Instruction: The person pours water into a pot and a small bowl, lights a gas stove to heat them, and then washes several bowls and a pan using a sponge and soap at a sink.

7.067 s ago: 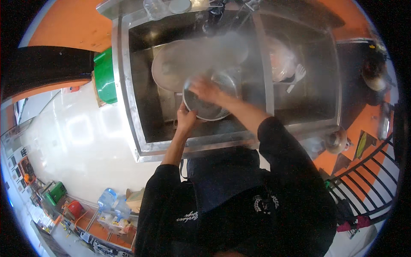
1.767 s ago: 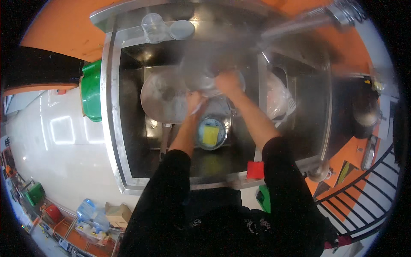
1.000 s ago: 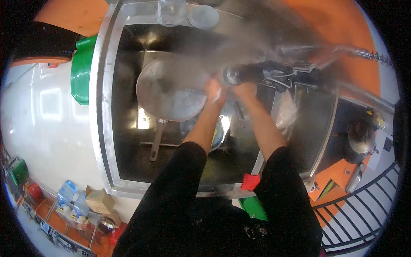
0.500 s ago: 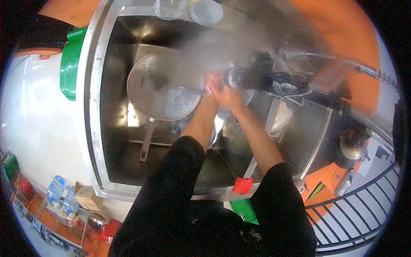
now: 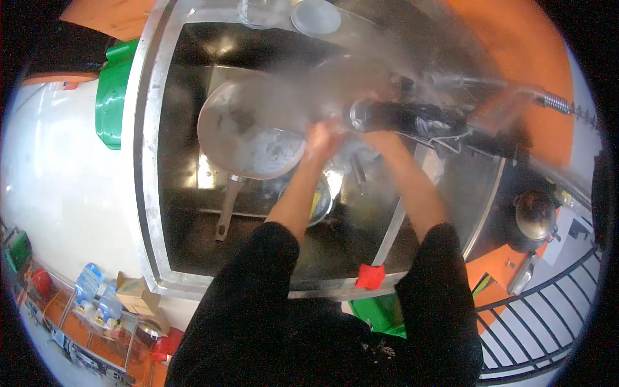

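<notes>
My left hand (image 5: 322, 138) is over the sink beside the black spray nozzle (image 5: 387, 116), its fingers blurred by steam and motion. Partly behind that nozzle, my right hand (image 5: 377, 135) shows little of its fingers. Under and beyond the hands a round, pale pan (image 5: 348, 68) is half lost in the haze; a short handle (image 5: 359, 174) sticks out toward me below them. To the left lies a large pale frying pan (image 5: 258, 148), its handle (image 5: 229, 209) pointing toward me. A round metal bowl (image 5: 329, 200) with something yellow in it sits behind my left forearm.
A metal divider (image 5: 390, 238) splits the sink, with a red cloth (image 5: 370, 277) at its near end. Containers (image 5: 316, 17) stand on the back ledge. The hose (image 5: 558, 102) comes in from the right, where a metal pot (image 5: 535, 216) stands. Green bins flank the sink's left and near sides.
My hands, together before, have moved apart, the right one going right behind the nozzle. More of the handle and the bowl now shows between my forearms. The view has shifted slightly.
</notes>
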{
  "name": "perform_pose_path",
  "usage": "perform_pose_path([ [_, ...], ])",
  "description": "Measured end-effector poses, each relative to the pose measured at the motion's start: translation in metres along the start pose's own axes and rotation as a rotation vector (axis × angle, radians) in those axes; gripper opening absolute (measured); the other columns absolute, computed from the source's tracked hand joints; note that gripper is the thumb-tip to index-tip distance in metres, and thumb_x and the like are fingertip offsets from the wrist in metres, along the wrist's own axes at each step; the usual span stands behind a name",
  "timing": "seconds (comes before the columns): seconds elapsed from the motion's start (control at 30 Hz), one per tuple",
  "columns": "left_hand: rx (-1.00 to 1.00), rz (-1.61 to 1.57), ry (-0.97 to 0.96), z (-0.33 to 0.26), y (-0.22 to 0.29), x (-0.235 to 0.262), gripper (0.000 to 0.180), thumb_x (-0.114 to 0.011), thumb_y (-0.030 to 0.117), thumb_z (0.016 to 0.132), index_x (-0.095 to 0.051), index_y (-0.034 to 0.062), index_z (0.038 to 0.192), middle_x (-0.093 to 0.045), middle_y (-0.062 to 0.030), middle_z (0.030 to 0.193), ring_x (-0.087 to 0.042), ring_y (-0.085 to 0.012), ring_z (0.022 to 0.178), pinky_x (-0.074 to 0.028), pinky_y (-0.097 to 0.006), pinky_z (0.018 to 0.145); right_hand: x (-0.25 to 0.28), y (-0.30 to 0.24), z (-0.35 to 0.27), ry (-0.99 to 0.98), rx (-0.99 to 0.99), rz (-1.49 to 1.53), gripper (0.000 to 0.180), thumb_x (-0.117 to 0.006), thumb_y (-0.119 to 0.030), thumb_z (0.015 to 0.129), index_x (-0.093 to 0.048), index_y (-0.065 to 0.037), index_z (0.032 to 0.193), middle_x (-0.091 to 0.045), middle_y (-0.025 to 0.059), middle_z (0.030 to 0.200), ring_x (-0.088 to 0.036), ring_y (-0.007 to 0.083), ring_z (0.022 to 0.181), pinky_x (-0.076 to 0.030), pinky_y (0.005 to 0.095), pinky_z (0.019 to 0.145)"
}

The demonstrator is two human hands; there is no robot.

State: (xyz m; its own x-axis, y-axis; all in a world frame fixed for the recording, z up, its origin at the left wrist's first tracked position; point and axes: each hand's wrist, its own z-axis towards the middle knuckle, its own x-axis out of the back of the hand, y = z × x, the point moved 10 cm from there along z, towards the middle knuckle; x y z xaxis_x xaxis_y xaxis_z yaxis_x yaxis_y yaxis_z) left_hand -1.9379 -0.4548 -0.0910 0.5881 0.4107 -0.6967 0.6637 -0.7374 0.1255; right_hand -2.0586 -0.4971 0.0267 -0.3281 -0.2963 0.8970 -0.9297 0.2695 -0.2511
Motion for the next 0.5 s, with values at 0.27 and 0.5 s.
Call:
perform_pose_path([
  [0.27, -0.158, 0.322, 0.045, -0.05, 0.057, -0.003, 0.053, -0.049, -0.002, 0.077, -0.022, -0.0017, 0.121, -0.043, -0.0239, 0.113, -0.052, -0.0371, 0.096, -0.05, -0.05, 0.076, 0.005, -0.053, -0.054, -0.604, 0.1, -0.342, 0.04, -0.042, -0.036, 0.088, -0.055, -0.002, 0.103, -0.061, 0.0166, 0.095, -0.059, 0.0315, 0.093, -0.045, 0.0454, 0.082],
  [0.5, -0.251, 0.526, 0.05, -0.071, 0.081, -0.018, 0.055, -0.047, -0.004, 0.074, -0.028, -0.0019, 0.126, -0.047, -0.0215, 0.112, -0.055, -0.0346, 0.094, -0.054, -0.045, 0.067, -0.007, -0.037, -0.044, -0.328, -0.03, -0.36, 0.041, -0.041, -0.042, 0.088, -0.061, -0.008, 0.097, -0.064, 0.0158, 0.09, -0.062, 0.0312, 0.086, -0.049, 0.0485, 0.068],
])
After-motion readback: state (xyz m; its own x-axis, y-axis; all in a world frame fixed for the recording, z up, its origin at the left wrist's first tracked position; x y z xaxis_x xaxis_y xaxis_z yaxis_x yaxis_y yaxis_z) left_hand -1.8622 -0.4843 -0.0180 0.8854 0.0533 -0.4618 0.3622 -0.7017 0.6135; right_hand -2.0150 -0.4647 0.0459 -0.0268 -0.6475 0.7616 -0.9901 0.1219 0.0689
